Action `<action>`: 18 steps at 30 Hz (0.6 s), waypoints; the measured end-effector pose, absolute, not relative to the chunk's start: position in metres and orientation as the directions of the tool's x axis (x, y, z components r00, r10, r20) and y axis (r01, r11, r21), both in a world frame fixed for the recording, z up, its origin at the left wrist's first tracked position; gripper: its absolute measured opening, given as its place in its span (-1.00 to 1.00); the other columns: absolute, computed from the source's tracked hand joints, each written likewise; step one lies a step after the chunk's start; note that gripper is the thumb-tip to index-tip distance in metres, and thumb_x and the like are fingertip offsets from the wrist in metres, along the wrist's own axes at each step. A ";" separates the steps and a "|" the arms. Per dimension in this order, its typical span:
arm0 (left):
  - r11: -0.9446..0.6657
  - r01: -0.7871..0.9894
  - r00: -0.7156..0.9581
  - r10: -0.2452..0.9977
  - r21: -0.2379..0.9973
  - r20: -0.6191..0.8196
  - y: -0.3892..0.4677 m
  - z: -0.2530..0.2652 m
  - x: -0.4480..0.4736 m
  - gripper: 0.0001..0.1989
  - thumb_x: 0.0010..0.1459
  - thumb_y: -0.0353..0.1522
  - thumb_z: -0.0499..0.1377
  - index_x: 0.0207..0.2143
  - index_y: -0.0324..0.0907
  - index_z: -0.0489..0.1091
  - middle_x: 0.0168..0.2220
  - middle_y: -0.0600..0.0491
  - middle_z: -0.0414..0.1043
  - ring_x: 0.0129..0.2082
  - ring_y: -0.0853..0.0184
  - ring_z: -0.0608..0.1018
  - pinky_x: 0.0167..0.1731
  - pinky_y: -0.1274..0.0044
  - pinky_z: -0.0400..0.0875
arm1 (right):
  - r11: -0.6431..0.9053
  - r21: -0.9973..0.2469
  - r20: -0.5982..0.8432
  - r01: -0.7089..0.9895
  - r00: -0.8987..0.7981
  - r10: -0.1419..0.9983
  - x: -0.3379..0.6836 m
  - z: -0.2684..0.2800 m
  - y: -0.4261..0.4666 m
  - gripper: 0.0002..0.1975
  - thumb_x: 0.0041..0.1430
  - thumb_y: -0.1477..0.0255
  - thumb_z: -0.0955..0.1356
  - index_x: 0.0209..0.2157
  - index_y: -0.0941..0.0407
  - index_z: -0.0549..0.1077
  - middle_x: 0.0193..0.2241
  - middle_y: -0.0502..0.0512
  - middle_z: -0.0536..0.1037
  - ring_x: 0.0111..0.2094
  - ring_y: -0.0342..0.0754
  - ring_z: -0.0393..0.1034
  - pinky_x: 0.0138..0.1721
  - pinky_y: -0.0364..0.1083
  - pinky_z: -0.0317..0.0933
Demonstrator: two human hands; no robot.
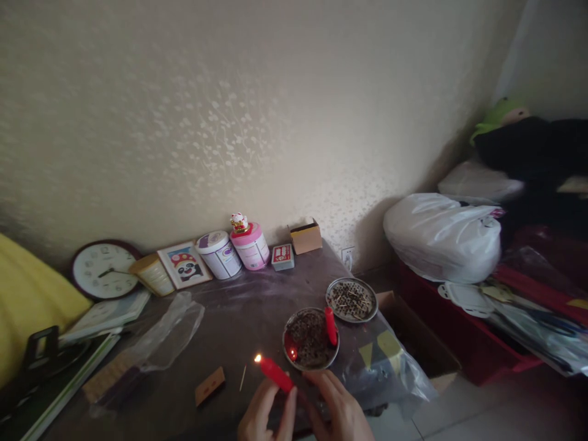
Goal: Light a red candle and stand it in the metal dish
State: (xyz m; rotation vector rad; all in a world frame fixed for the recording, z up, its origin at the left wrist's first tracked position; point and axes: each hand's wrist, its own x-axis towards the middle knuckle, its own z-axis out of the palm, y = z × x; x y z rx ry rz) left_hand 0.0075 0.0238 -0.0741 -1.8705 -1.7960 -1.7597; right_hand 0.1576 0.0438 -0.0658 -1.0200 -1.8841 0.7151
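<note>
In my left hand [265, 411] is a lit red candle [275, 373], gripped near its base between thumb and fingers. It tilts to the left, the flame at its upper end. My right hand [337, 407] is beside it, fingers stretched toward the near rim of a round metal dish [339, 352]; whether they touch the rim I cannot tell. Dark crumbly material fills the dish. A second red candle [330, 326] stands unlit at its right side. Inside the left wall is a red patch with a small glow. A matchstick [242, 378] and a brown matchbox [210, 386] lie to the left.
Behind on the right is another round dish [353, 299] with scattered matchsticks. Along the wall stand a clock [105, 269], a panda picture [185, 266], two tins, a red-topped box [282, 256] and an open carton [307, 237]. A plastic bag [172, 324] lies left.
</note>
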 end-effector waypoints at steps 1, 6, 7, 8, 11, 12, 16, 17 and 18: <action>-0.316 0.691 -0.292 0.701 0.650 0.651 0.025 -0.068 0.003 -0.82 0.16 -0.21 0.18 -0.27 -0.07 0.50 -0.33 -0.01 0.63 -0.34 0.21 0.65 -0.35 0.53 0.51 | 0.491 -0.773 0.403 0.401 -0.288 0.869 0.162 -0.062 0.045 -0.64 0.12 0.64 0.26 -0.05 0.10 0.40 -0.16 0.16 0.57 -0.17 -0.02 0.53 -0.17 -0.13 0.42; -0.240 0.673 -0.270 0.801 0.700 0.534 0.044 -0.024 -0.021 -0.81 0.10 -0.20 0.21 -0.33 -0.11 0.49 -0.36 -0.03 0.64 -0.40 0.20 0.66 -0.42 0.53 0.54 | 0.445 -0.756 0.385 0.480 -0.224 0.896 0.181 -0.051 0.051 -0.74 0.21 0.55 0.27 -0.07 0.10 0.41 -0.15 0.18 0.57 -0.17 -0.01 0.53 -0.15 -0.11 0.43; -0.204 0.677 -0.323 0.781 0.707 0.535 0.050 -0.017 -0.023 -0.78 0.09 -0.17 0.21 -0.34 -0.12 0.48 -0.39 -0.03 0.63 -0.42 0.19 0.66 -0.46 0.53 0.53 | 0.449 -0.752 0.391 0.482 -0.222 0.893 0.183 -0.051 0.052 -0.75 0.21 0.54 0.27 -0.07 0.11 0.41 -0.16 0.18 0.57 -0.18 -0.01 0.53 -0.16 -0.11 0.43; -0.183 0.673 -0.351 0.774 0.716 0.527 0.056 -0.011 -0.025 -0.76 0.08 -0.15 0.21 -0.35 -0.13 0.48 -0.44 -0.03 0.62 -0.44 0.18 0.65 -0.48 0.52 0.53 | 0.453 -0.751 0.397 0.480 -0.219 0.891 0.185 -0.052 0.052 -0.76 0.22 0.53 0.26 -0.08 0.11 0.42 -0.17 0.17 0.57 -0.19 -0.02 0.54 -0.17 -0.12 0.43; -0.169 0.620 -0.409 0.763 0.766 0.500 0.073 -0.006 -0.028 -0.72 0.09 -0.13 0.19 -0.32 -0.16 0.47 -0.35 -0.09 0.62 -0.39 0.17 0.65 -0.44 0.50 0.53 | 0.462 -0.758 0.426 0.460 -0.187 0.885 0.185 -0.057 0.053 -0.77 0.22 0.51 0.26 -0.10 0.09 0.42 -0.20 0.15 0.58 -0.25 -0.03 0.55 -0.23 -0.14 0.44; -0.175 0.604 -0.418 0.761 0.778 0.496 0.077 -0.008 -0.029 -0.71 0.10 -0.13 0.18 -0.30 -0.17 0.47 -0.31 -0.11 0.62 -0.36 0.17 0.65 -0.41 0.49 0.53 | 0.464 -0.763 0.436 0.450 -0.172 0.883 0.185 -0.058 0.052 -0.78 0.23 0.50 0.25 -0.11 0.08 0.43 -0.22 0.13 0.58 -0.27 -0.04 0.55 -0.26 -0.15 0.43; -0.175 0.615 -0.430 0.744 0.769 0.512 0.083 -0.020 -0.030 -0.70 0.11 -0.14 0.18 -0.27 -0.18 0.46 -0.27 -0.14 0.60 -0.34 0.16 0.65 -0.35 0.45 0.52 | 0.486 -0.766 0.480 0.422 -0.129 0.868 0.181 -0.058 0.049 -0.82 0.30 0.37 0.22 -0.19 0.04 0.44 -0.35 0.06 0.58 -0.40 -0.09 0.53 -0.36 -0.19 0.40; -0.168 0.624 -0.434 0.737 0.763 0.517 0.083 -0.022 -0.030 -0.70 0.11 -0.13 0.17 -0.27 -0.18 0.46 -0.27 -0.14 0.60 -0.35 0.16 0.64 -0.35 0.45 0.52 | 0.487 -0.764 0.483 0.423 -0.125 0.866 0.181 -0.057 0.049 -0.79 0.32 0.31 0.22 -0.24 0.04 0.45 -0.40 0.04 0.57 -0.44 -0.10 0.52 -0.40 -0.20 0.39; -0.159 0.630 -0.440 0.734 0.760 0.517 0.082 -0.023 -0.030 -0.69 0.11 -0.13 0.17 -0.28 -0.19 0.46 -0.26 -0.14 0.61 -0.36 0.16 0.64 -0.36 0.44 0.51 | 0.486 -0.762 0.483 0.428 -0.123 0.867 0.181 -0.055 0.048 -0.75 0.33 0.26 0.20 -0.28 0.04 0.45 -0.44 0.02 0.55 -0.49 -0.11 0.50 -0.44 -0.21 0.37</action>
